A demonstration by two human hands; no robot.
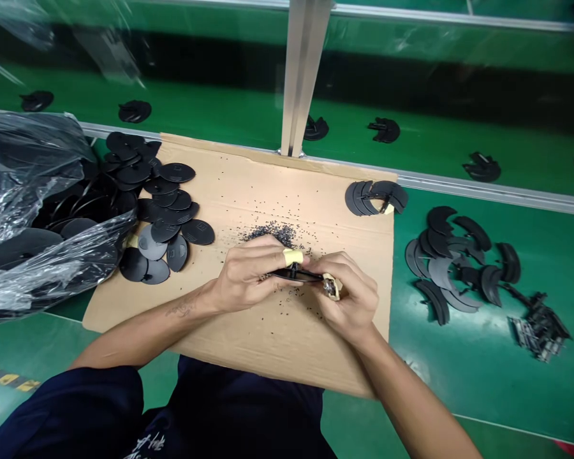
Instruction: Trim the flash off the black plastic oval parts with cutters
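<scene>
The black part (297,275) is held up over the middle of the cardboard sheet (249,347). The person's left hand (249,274) pinches one side of it, and the right hand (349,299) is curled tight around its other end. A yellow wrap (293,257) sits on a left finger. Something shiny shows at the right hand, but one cannot tell what it is.

The part looks like thin, hard plastic. It is likely light and stiff, and its smooth face may slip. Thin bits could snap if pushed too hard. The round edge looks like the best place to hold, with fingertips on both sides.

Tiny black bits (272,234) lie in a heap on the cardboard's middle. Black discs (198,231) are spread on its left side, and a plastic bag (67,271) of more is beside its left edge. Curved black pieces (440,268) lie past its right edge.
</scene>
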